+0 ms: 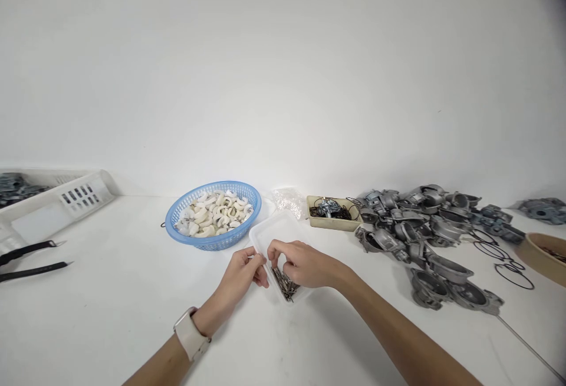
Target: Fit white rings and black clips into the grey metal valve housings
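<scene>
A white plastic tray is tilted on the table in front of me, with a heap of thin metal pins gathered at its near end. My left hand grips the tray's left rim between thumb and fingers. Over the pins, my right hand is curled inside the tray, thumb and fingers drawn together. Whatever lies between those fingertips is too small or hidden to make out.
Behind stands a blue basket of pale curved parts. Right of the tray are a cream box with black rings, piled grey metal housings, loose black rings and a tan bowl. A white crate sits left.
</scene>
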`<state>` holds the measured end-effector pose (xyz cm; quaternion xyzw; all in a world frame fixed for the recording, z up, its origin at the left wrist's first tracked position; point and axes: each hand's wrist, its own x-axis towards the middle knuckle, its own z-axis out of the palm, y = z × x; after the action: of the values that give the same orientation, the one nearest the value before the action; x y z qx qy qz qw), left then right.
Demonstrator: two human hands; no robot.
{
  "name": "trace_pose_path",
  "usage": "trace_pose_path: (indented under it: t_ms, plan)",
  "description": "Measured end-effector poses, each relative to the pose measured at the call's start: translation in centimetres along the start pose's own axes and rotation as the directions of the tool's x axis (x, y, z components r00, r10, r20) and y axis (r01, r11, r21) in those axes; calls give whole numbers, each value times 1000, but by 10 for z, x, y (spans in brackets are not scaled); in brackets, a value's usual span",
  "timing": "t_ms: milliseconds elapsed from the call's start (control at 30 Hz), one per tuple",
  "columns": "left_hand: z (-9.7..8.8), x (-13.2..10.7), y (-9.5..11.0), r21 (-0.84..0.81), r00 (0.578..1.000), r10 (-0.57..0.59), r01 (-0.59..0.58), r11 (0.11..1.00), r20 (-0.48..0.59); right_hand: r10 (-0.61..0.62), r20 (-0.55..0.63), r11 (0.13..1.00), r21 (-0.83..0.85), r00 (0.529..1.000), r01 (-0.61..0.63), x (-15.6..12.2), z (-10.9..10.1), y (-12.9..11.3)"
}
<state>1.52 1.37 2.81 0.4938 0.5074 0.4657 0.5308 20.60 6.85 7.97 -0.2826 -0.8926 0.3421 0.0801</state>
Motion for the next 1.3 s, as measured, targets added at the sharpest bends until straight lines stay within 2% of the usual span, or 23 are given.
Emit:
trace_pose_path:
  t_ms: [433, 600, 733, 833, 933, 1067, 1200, 1300]
  plan:
    - [0, 0, 0, -4, 1000, -3, 3, 1000, -3, 23, -8, 999, -49, 1000, -23, -5, -9, -2]
    - [0, -1, 1, -3, 1000, 7, -7, 1000, -15, 12, 24, 999, -38, 1000, -11, -5, -7, -2]
    - [-1, 0, 0, -6, 1000, 7, -7, 1000, -17, -9, -16, 996, -90, 1000, 8, -5, -6, -1]
    - [0, 0, -2, -4, 1000, 4, -4, 1000, -8, -5, 5, 997, -74, 1000, 5, -5, -6, 0]
    - [0, 1, -4, -1, 1000, 3, -3, 1000, -7, -17, -23, 997, -79, 1000, 15, -4, -6, 1]
    - [0, 1, -5, 3, 1000, 5, -5, 1000, -8, 0, 25, 998, -65, 1000, 1, -4, -5, 2]
    - [0, 1, -5, 2, 1000, 9, -9, 1000, -7, -1, -17, 994, -108, 1000, -1, -4, -5, 2]
    - [-1, 2, -6, 9, 1000, 7, -7, 1000, -10, 13, 13, 997, -77, 1000, -12, -4, -5, 3]
